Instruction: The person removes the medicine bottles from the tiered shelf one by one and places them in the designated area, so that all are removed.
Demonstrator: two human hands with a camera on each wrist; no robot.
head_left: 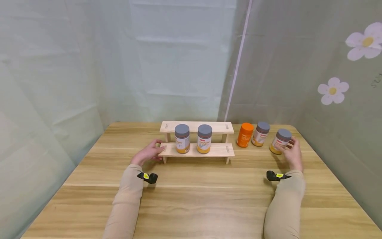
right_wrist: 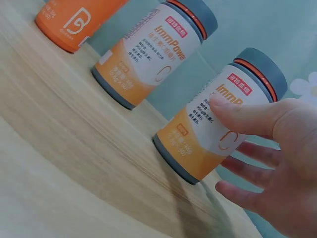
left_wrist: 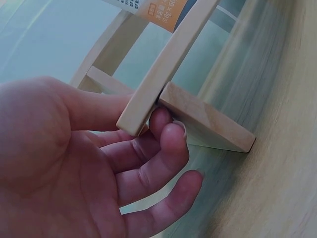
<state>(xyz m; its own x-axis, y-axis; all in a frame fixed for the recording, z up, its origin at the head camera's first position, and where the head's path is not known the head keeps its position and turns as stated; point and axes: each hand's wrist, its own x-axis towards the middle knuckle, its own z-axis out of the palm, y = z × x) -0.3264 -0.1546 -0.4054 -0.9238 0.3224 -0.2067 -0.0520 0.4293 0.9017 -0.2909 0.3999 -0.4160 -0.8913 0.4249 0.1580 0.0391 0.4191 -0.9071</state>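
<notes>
A two-tier wooden shelf stands near the back of the table. My left hand pinches the left end of its lower board, thumb over the top and fingers curled below. Two grey-capped supplement bottles stand upright on that lower board. To the right, my right hand holds another grey-capped supplement bottle, its thumb across the label and its fingers round the far side. That bottle stands close over the table, its white and orange label facing me.
Left of the held bottle, a grey-capped bottle and an orange bottle stand close together on the wooden table. Pale curtains hang behind and beside the table; the right one bears white flowers.
</notes>
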